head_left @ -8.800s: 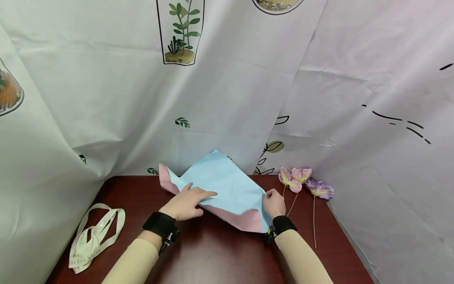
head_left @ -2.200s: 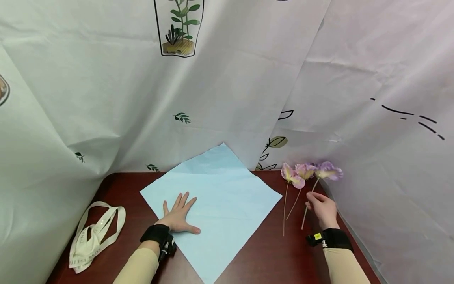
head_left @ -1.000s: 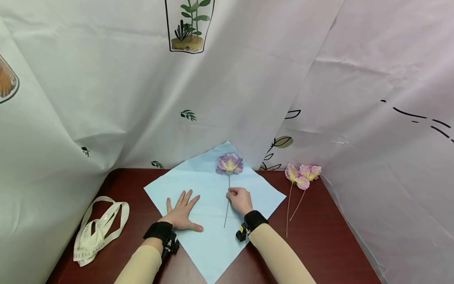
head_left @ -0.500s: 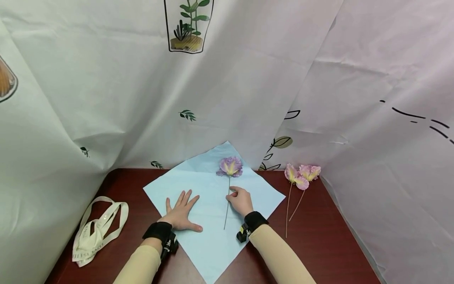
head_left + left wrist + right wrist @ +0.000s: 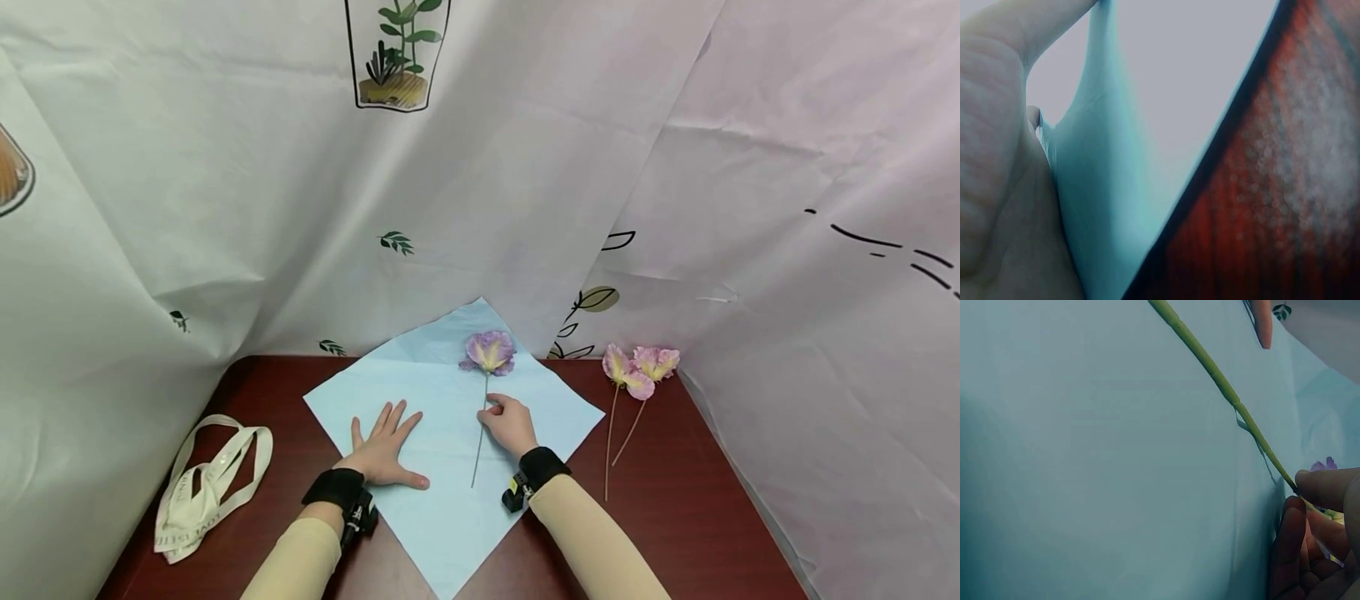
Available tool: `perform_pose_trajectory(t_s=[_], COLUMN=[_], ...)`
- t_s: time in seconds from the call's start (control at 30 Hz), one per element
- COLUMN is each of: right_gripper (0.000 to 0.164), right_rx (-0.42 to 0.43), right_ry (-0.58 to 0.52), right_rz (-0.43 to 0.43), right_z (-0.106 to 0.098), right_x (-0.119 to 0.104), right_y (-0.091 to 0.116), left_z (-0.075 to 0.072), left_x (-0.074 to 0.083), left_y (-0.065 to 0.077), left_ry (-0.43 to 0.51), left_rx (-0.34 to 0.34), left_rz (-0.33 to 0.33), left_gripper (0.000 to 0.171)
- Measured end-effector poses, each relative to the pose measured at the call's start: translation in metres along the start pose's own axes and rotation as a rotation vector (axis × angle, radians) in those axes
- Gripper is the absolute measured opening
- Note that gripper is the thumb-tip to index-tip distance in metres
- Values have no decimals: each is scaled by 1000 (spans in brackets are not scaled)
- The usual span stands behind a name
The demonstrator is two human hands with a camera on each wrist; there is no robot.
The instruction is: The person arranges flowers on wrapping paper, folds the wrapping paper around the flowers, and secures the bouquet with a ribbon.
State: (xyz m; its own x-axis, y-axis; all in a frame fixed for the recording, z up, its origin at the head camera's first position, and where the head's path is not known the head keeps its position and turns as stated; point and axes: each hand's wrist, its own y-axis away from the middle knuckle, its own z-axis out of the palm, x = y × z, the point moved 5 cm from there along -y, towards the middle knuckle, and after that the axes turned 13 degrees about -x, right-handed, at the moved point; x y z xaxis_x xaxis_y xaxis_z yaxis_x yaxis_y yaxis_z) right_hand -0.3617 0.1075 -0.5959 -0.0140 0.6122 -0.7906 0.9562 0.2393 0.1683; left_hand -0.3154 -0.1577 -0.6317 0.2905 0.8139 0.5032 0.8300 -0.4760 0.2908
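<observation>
A light blue sheet of wrapping paper (image 5: 442, 517) lies flat on the table, turned like a diamond. My left hand (image 5: 382, 454) presses on its left part with the fingers spread. In the left wrist view, the palm (image 5: 997, 169) rests beside the paper's edge. My right hand (image 5: 510, 423) pinches the stem of a purple artificial flower (image 5: 489, 352) between thumb and fingers. The bloom lies toward the paper's far corner and the stem points toward me. In the right wrist view, the green stem (image 5: 1210, 365) runs over the paper into the fingertips (image 5: 1319, 487).
Two pink artificial flowers (image 5: 628, 373) lie on the dark red table (image 5: 675, 500) to the right of the paper. A bundled cream ribbon (image 5: 202, 500) with printed letters lies at the left. A white patterned curtain (image 5: 480, 192) hangs behind the table.
The paper has been unfolded flat, blue side up. My right hand took the purple flower from the right and carried it left onto the paper, then drew it slightly nearer. My left hand stayed put lately.
</observation>
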Motion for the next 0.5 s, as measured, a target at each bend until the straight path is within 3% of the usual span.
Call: perform_pose_trajectory(t_s=[0.23,0.5], right_gripper=[47,39], right_rx=[-7,-1], right_ry=[2,-24], right_rz=[-13,-52], right_z=[0,1], right_x=[0,-6], right_y=[0,2], left_z=[1,2], left_x=[-2,-4], left_y=[-2,-2], left_ry=[-1,4], left_rx=[4,-2], left_rz=[0,5], left_gripper=[136,136])
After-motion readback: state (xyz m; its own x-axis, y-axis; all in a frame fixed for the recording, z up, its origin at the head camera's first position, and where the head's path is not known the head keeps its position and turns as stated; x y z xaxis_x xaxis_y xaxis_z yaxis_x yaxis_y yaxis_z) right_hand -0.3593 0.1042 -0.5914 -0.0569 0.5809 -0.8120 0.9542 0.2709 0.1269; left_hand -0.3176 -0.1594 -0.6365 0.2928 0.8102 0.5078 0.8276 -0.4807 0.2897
